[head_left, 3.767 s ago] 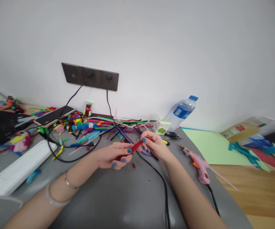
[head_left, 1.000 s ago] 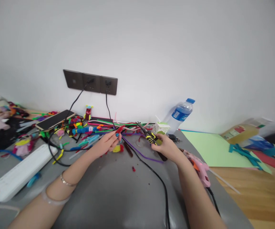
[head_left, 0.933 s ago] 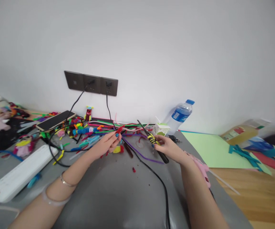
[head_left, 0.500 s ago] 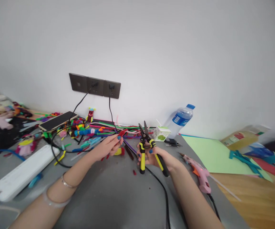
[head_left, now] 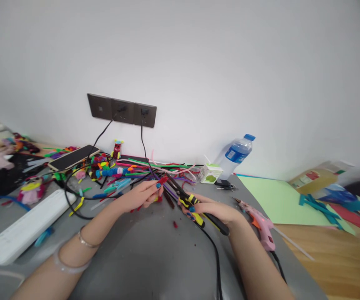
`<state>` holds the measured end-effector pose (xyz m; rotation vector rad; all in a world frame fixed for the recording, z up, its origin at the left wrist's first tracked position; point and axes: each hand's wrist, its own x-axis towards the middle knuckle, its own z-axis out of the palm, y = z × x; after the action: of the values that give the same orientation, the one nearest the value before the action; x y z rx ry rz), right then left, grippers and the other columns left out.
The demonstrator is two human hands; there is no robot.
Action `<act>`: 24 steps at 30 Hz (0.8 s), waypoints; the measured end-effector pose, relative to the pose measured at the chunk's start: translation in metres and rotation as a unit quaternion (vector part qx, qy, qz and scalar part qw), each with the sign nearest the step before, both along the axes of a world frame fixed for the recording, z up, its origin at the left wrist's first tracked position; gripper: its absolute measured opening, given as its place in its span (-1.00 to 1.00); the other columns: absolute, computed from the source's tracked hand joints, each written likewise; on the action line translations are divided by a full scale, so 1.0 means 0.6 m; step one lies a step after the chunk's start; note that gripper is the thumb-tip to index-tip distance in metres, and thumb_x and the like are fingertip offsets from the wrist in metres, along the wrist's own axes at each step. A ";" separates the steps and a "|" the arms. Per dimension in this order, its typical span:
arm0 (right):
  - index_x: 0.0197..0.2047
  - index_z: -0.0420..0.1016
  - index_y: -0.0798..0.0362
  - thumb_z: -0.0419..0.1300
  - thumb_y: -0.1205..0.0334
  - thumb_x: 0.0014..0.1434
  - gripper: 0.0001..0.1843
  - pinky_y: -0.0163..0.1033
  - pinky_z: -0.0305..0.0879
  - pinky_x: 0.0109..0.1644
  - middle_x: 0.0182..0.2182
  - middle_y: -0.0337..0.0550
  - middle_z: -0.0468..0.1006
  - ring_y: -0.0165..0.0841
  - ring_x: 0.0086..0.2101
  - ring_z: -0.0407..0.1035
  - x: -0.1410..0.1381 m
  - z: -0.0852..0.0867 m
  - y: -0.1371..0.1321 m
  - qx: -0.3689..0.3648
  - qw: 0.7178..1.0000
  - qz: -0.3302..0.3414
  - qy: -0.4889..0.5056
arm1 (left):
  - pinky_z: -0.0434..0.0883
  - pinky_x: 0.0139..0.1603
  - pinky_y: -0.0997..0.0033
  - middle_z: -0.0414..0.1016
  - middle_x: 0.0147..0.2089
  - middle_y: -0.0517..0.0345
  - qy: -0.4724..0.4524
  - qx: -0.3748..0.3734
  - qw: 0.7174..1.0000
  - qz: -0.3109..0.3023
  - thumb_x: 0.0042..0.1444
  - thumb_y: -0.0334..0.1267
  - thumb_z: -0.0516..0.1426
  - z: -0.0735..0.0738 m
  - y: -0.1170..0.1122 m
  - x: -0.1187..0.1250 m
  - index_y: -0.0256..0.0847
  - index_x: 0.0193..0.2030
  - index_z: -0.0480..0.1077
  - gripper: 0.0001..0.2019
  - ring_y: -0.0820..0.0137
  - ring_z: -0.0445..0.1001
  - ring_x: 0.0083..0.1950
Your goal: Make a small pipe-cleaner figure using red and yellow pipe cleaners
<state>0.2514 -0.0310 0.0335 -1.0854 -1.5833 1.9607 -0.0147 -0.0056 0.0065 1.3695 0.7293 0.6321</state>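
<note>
My left hand (head_left: 141, 195) pinches a short red pipe cleaner (head_left: 162, 181) between thumb and fingers, above the grey mat (head_left: 155, 258). My right hand (head_left: 211, 210) is wrapped round the yellow-and-black handles of a pair of cutting pliers (head_left: 189, 199). The pliers' dark jaws point up and left and meet the red pipe cleaner's tip. A small red offcut (head_left: 175, 225) lies on the mat below the hands.
A heap of coloured pipe cleaners (head_left: 130, 168) lies against the wall. A pink glue gun (head_left: 261, 223) rests right of my right arm, its black cord (head_left: 214, 258) running down the mat. A water bottle (head_left: 234, 155), a juice carton (head_left: 210, 173) and a white power strip (head_left: 26, 227) are nearby.
My right hand picked up the pliers, lifted them upright, then tilted them down and left so the jaws reach the red pipe cleaner. My left hand stayed put, still holding it.
</note>
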 end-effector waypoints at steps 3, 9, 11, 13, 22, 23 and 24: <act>-0.14 0.52 0.03 0.24 0.22 -0.06 -0.66 -0.33 0.27 -0.31 -0.36 -0.24 0.50 -0.41 -0.41 0.31 -0.004 0.004 -0.002 0.018 0.999 -0.004 -0.026 | -0.03 -0.61 0.56 0.00 -0.58 0.41 0.013 0.006 0.999 -0.037 0.29 0.09 -0.03 0.001 -0.003 0.000 -0.22 -0.30 0.26 -0.61 0.58 -0.07 -0.61; -0.05 0.47 0.03 0.23 0.24 -0.06 -0.56 -0.29 0.27 -0.23 -0.27 -0.22 0.48 -0.34 -0.28 0.30 -0.001 0.010 0.002 0.044 0.995 0.033 -0.078 | -0.01 -0.60 0.55 -0.02 -0.59 0.42 0.025 0.016 0.997 -0.069 0.31 0.09 -0.06 0.006 -0.006 -0.003 -0.23 -0.29 0.27 -0.60 0.58 -0.07 -0.62; -0.09 0.46 0.04 0.23 0.25 -0.06 -0.60 -0.29 0.24 -0.21 -0.27 -0.23 0.45 -0.35 -0.27 0.27 -0.001 0.012 0.003 0.052 0.994 0.053 -0.076 | -0.02 -0.60 0.55 -0.03 -0.59 0.42 0.025 0.011 0.997 -0.073 0.30 0.11 -0.05 0.006 -0.006 -0.004 -0.23 -0.29 0.27 -0.60 0.58 -0.09 -0.62; -0.10 0.44 0.04 0.23 0.26 -0.06 -0.62 -0.30 0.22 -0.22 -0.27 -0.23 0.42 -0.36 -0.28 0.24 -0.002 0.011 0.003 0.054 0.994 0.054 -0.074 | -0.03 -0.61 0.55 -0.03 -0.59 0.42 0.022 0.006 0.997 -0.074 0.30 0.10 -0.05 0.004 -0.006 -0.003 -0.23 -0.29 0.26 -0.60 0.58 -0.09 -0.62; -0.07 0.44 0.03 0.24 0.22 -0.06 -0.59 -0.30 0.25 -0.28 -0.29 -0.24 0.43 -0.38 -0.34 0.25 -0.014 0.017 -0.004 0.066 0.994 0.026 -0.087 | -0.02 -0.61 0.55 -0.02 -0.59 0.42 0.008 0.007 0.998 -0.064 0.32 0.06 -0.06 0.000 -0.005 -0.002 -0.23 -0.30 0.26 -0.62 0.59 -0.09 -0.62; -0.09 0.44 0.03 0.24 0.21 -0.07 -0.60 -0.30 0.25 -0.29 -0.28 -0.24 0.44 -0.39 -0.35 0.25 -0.017 0.017 -0.005 0.067 0.993 0.020 -0.094 | -0.02 -0.61 0.55 -0.02 -0.59 0.42 0.010 0.009 0.998 -0.061 0.32 0.07 -0.06 0.000 -0.004 -0.001 -0.22 -0.30 0.26 -0.62 0.59 -0.09 -0.62; -0.11 0.45 0.03 0.23 0.22 -0.07 -0.62 -0.30 0.24 -0.31 -0.29 -0.24 0.44 -0.40 -0.37 0.26 -0.021 0.015 -0.005 0.069 0.992 0.013 -0.102 | -0.02 -0.61 0.55 -0.02 -0.59 0.41 0.013 0.012 0.998 -0.054 0.32 0.07 -0.06 0.000 -0.004 0.000 -0.22 -0.30 0.26 -0.62 0.59 -0.08 -0.62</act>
<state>0.2388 -0.0339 0.0427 -1.2466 -1.8188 1.7727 -0.0149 -0.0082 0.0065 1.4325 0.6663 0.5407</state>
